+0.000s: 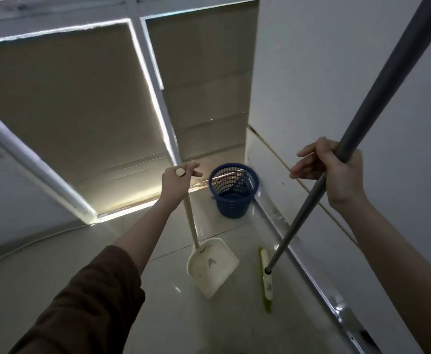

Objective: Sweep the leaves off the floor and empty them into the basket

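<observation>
Now both arms reach forward: the left hand [177,178] curls its fingers round the top of the cream dustpan [213,264] handle, and the right hand [337,172] wraps the grey broom [294,226] pole. The pole slants down-left to its green head on the floor [178,315], beside the dustpan's mouth. The blue basket [233,190] stands upright beyond.

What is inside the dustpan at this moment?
Two small dark scraps, likely leaves, lie in the dustpan: one mid-pan, one nearer the handle. They are too blurred to identify. The handle covers a thin strip at the back.
</observation>
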